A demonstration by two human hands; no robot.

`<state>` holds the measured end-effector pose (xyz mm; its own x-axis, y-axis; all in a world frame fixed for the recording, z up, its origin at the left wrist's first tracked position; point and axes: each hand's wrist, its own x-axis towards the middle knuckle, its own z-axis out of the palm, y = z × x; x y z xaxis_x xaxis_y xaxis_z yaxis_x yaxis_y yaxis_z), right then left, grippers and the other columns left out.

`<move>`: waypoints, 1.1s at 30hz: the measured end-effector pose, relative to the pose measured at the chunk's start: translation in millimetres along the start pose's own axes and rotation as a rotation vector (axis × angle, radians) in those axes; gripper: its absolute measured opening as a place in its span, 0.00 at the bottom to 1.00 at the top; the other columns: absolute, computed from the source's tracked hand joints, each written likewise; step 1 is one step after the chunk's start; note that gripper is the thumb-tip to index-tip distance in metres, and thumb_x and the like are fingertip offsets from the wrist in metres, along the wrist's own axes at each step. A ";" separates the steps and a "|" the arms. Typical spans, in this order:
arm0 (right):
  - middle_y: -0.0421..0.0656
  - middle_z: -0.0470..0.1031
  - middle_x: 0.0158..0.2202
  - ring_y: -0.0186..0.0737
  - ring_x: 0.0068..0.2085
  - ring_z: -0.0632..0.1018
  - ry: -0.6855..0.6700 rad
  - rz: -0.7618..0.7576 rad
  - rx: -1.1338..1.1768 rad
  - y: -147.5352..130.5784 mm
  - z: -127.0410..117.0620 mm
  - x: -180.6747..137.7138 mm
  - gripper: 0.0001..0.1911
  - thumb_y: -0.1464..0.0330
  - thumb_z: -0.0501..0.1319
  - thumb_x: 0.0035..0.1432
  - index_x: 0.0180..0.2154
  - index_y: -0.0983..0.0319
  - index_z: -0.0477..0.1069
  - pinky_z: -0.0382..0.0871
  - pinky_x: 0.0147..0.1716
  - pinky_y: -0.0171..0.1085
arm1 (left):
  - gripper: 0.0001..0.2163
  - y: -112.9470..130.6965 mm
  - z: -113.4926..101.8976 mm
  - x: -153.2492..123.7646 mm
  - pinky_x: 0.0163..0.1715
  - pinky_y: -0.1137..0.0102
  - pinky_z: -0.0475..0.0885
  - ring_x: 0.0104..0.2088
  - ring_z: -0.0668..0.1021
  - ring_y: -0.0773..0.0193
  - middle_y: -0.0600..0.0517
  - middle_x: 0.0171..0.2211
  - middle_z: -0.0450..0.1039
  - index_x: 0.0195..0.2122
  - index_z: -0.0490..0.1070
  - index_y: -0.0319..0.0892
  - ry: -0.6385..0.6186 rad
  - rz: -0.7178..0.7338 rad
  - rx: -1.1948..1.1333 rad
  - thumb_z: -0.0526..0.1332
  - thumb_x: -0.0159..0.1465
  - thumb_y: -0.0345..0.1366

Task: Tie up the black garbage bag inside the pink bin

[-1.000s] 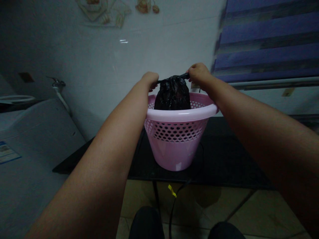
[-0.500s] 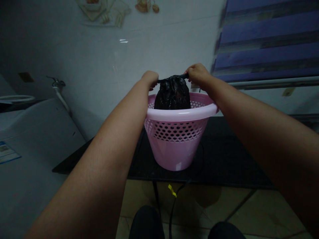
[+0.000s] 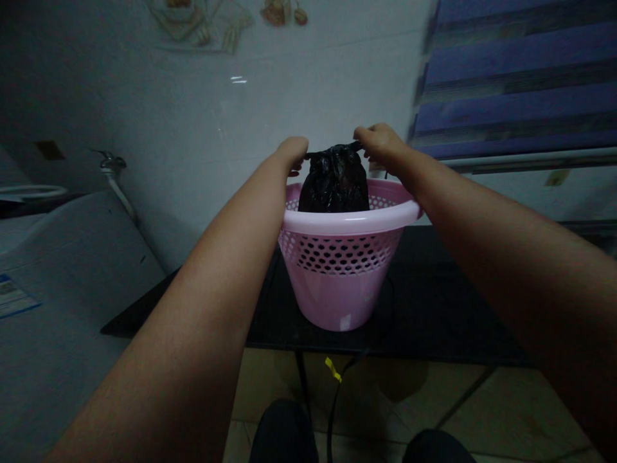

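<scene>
Black bag [image 3: 335,183] sits in the pink basket [image 3: 342,223] on the bench [image 3: 448,289], top above the rim, left hand [image 3: 293,154] and right hand [image 3: 380,145] each gripping one stretched end; step looks like tightening the neck, next move calls for even grip both sides.

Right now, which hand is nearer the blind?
The right hand, gripping one end of the bag; the left hand, gripping the other, is farther from the blind.
</scene>
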<state>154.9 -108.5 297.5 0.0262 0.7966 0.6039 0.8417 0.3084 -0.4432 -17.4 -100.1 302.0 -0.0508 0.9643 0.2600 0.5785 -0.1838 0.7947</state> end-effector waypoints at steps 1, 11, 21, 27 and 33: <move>0.51 0.71 0.30 0.44 0.35 0.71 -0.005 0.017 0.014 -2.1 -0.6 -2.4 0.18 0.64 0.48 0.59 0.37 0.71 0.71 0.63 0.36 0.40 | 0.08 -0.4 -0.3 0.9 0.29 0.71 0.67 0.27 0.66 0.69 0.51 0.22 0.58 0.24 0.59 0.40 -0.002 0.019 -0.030 0.50 0.60 0.34; 0.49 0.71 0.29 0.44 0.35 0.69 -0.019 0.058 0.058 0.7 0.0 -2.9 0.15 0.64 0.53 0.53 0.36 0.68 0.71 0.63 0.38 0.41 | 0.07 0.8 1.0 -0.6 0.31 0.68 0.68 0.37 0.73 0.59 0.47 0.33 0.69 0.33 0.69 0.46 -0.001 0.066 0.012 0.55 0.54 0.38; 0.48 0.72 0.29 0.42 0.34 0.72 -0.016 0.061 0.064 0.2 0.5 -5.3 0.10 0.69 0.58 0.49 0.33 0.68 0.72 0.65 0.34 0.39 | 0.06 0.9 2.6 -1.3 0.34 0.65 0.68 0.36 0.74 0.60 0.47 0.34 0.70 0.30 0.70 0.44 0.047 0.093 0.123 0.60 0.50 0.33; 0.47 0.72 0.31 0.43 0.36 0.73 -0.015 0.038 0.000 3.1 1.9 -1.1 0.11 0.70 0.61 0.48 0.34 0.70 0.74 0.66 0.36 0.38 | 0.05 2.7 2.8 -2.4 0.31 0.69 0.67 0.37 0.74 0.62 0.48 0.36 0.71 0.30 0.70 0.43 -0.001 0.078 0.125 0.60 0.51 0.31; 0.49 0.73 0.30 0.42 0.37 0.73 -0.042 0.016 -0.040 1.8 -0.8 -4.4 0.11 0.73 0.61 0.47 0.35 0.73 0.74 0.65 0.36 0.37 | 0.04 4.8 1.9 -10.2 0.31 0.70 0.67 0.37 0.75 0.61 0.49 0.33 0.72 0.30 0.70 0.43 -0.007 0.087 0.194 0.59 0.53 0.31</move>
<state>156.7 -111.9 294.6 0.0177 0.8224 0.5686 0.8621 0.2755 -0.4253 -12.6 -110.4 302.1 0.0113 0.9477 0.3188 0.7262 -0.2270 0.6489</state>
